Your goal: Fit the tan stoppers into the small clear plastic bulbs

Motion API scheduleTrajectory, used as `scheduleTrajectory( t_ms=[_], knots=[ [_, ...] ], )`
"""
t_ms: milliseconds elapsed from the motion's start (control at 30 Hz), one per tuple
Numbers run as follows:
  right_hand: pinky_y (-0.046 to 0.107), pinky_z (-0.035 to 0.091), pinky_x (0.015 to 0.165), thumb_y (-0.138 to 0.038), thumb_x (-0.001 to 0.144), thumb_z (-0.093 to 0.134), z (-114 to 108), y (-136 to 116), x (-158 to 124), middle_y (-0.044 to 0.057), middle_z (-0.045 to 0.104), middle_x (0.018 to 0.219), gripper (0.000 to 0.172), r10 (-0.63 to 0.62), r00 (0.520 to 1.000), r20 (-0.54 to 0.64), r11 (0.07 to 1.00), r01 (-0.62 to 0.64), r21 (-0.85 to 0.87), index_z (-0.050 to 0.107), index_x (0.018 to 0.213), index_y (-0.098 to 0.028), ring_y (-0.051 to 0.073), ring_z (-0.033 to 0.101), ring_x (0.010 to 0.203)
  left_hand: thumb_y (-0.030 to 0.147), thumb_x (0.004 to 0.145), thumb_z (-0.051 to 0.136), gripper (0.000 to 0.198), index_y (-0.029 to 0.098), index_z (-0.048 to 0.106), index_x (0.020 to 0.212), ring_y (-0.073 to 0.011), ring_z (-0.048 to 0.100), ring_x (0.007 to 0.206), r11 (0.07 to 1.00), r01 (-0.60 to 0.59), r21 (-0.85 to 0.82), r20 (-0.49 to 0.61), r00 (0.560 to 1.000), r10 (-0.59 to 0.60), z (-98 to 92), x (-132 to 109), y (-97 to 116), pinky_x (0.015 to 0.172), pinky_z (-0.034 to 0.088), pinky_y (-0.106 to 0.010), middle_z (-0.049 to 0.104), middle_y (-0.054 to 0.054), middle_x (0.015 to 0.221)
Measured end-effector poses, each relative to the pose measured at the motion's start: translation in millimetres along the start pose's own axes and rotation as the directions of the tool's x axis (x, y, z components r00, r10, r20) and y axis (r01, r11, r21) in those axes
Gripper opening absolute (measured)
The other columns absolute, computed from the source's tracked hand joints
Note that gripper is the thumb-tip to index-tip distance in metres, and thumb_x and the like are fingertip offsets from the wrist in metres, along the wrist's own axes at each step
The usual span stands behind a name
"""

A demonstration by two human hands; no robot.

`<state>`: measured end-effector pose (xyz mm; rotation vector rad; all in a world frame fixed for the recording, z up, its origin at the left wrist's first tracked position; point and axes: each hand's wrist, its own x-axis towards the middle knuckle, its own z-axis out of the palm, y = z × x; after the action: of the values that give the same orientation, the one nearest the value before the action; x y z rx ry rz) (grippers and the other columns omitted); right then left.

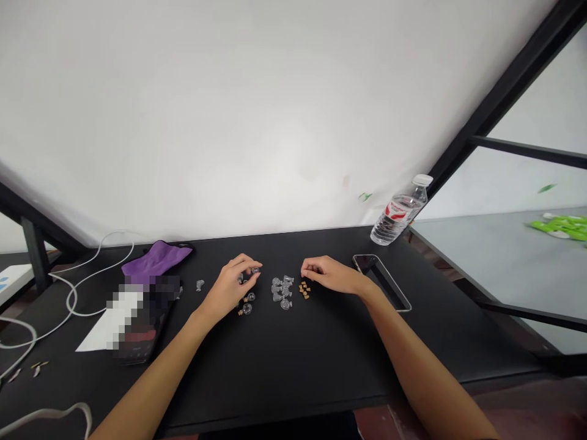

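Thumb and fingers of my left hand (229,287) pinch a tiny clear glass bottle (255,269) above the black table. Under and beside that hand lie several mini bottles with corks in their necks, one of them a round corked bottle (247,309). A cluster of small glass bottles without visible corks (282,292) lies between my hands. My right hand (328,273) hovers just behind a little pile of tan corks (304,289), its fingers curled and their tips together. Whether a cork is between those fingertips is too small to tell.
A lone little glass bottle (200,285) lies left of my left hand. Further left are a purple cloth (156,261), a dark device (137,351), a white paper (98,330) and white cables (73,299). At right are a phone (383,281) and a water bottle (398,211).
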<state>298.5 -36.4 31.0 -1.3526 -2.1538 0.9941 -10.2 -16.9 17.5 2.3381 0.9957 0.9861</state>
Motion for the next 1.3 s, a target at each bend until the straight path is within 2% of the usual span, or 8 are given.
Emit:
scheduleTrajectory(
  t_ms=[100,200,433,533,700,933,1067,1300],
  knots=[
    [0.026,0.036,0.062,-0.039,0.101,0.05,1.4,-8.9,-0.1,-0.003,0.053,0.068,0.029,-0.03,0.993,-0.117,1.0,0.029,-0.006,0.064,0.086,-0.018,0.013,0.046,0.064,0.024,0.098,0.059,0.015,0.022,0.07,0.108,-0.0159,0.061,0.082,0.993,-0.02,-0.114,-0.062,0.998,0.013,2.3,0.2,14.7,0.075,0.051,-0.031,0.063,-0.005,0.098],
    [0.026,0.036,0.062,-0.041,0.102,0.05,5.2,-22.0,-1.4,-0.003,0.053,0.07,0.03,-0.058,0.981,-0.186,0.998,0.063,0.017,0.064,0.088,-0.018,0.013,0.046,0.064,0.023,0.096,0.062,0.013,0.022,0.07,0.106,-0.0171,0.062,0.084,0.978,-0.032,-0.208,-0.088,0.996,0.013,7.9,-1.3,26.2,0.079,0.054,-0.034,0.064,-0.006,0.099],
    [0.025,0.04,0.063,-0.047,0.103,0.052,26.8,-47.8,-2.6,-0.001,0.058,0.077,0.031,-0.147,0.987,-0.06,0.971,0.156,0.18,0.066,0.098,-0.02,0.013,0.05,0.065,0.018,0.093,0.065,0.015,0.022,0.07,0.106,-0.0184,0.067,0.091,0.909,0.005,-0.418,-0.046,0.999,-0.027,22.8,-5.9,37.3,0.086,0.058,-0.036,0.065,-0.006,0.101],
    [0.025,0.039,0.064,-0.047,0.102,0.053,33.5,-52.3,-1.6,-0.002,0.055,0.076,0.031,-0.179,0.982,-0.065,0.96,0.189,0.208,0.062,0.091,-0.019,0.013,0.048,0.067,0.016,0.091,0.066,0.017,0.022,0.069,0.106,-0.0177,0.065,0.089,0.924,0.025,-0.383,-0.022,0.999,-0.036,22.5,-6.3,39.8,0.081,0.055,-0.034,0.068,-0.006,0.101],
    [0.025,0.038,0.064,-0.046,0.104,0.051,35.0,-51.4,-1.8,-0.003,0.054,0.076,0.029,-0.187,0.982,-0.018,0.954,0.187,0.233,0.06,0.095,-0.019,0.013,0.047,0.068,0.015,0.089,0.068,0.021,0.024,0.069,0.108,-0.0175,0.064,0.09,0.93,0.067,-0.361,0.03,0.998,-0.061,17.5,-5.3,42.6,0.081,0.051,-0.032,0.071,-0.004,0.102],
    [0.025,0.029,0.06,-0.039,0.105,0.047,39.3,-47.7,1.0,-0.006,0.04,0.067,0.036,-0.203,0.978,0.037,0.962,0.192,0.196,0.044,0.075,-0.02,0.012,0.035,0.063,0.008,0.087,0.065,0.028,0.025,0.069,0.109,-0.016,0.064,0.09,0.947,0.084,-0.31,0.159,0.987,-0.035,13.9,-6.0,43.9,0.084,0.051,-0.03,0.07,-0.001,0.101],
    [0.026,0.03,0.061,-0.035,0.105,0.043,31.5,-43.5,1.1,-0.005,0.037,0.066,0.036,-0.15,0.989,0.004,0.972,0.147,0.182,0.039,0.072,-0.02,0.012,0.036,0.062,0.008,0.086,0.065,0.034,0.025,0.067,0.115,-0.0151,0.064,0.087,0.954,0.104,-0.28,0.236,0.971,-0.036,9.8,-6.4,37.0,0.084,0.051,-0.029,0.071,0.0,0.096],
    [0.026,0.029,0.06,-0.029,0.098,0.05,10.2,-18.9,-3.2,-0.005,0.047,0.066,0.026,-0.02,0.996,-0.085,0.994,0.011,-0.107,0.047,0.074,-0.02,0.013,0.039,0.062,0.015,0.09,0.069,0.017,0.026,0.071,0.103,-0.0161,0.063,0.092,0.984,0.081,-0.157,0.375,0.927,-0.016,3.9,-9.4,30.3,0.087,0.048,-0.029,0.068,-0.001,0.102]
  ],
)
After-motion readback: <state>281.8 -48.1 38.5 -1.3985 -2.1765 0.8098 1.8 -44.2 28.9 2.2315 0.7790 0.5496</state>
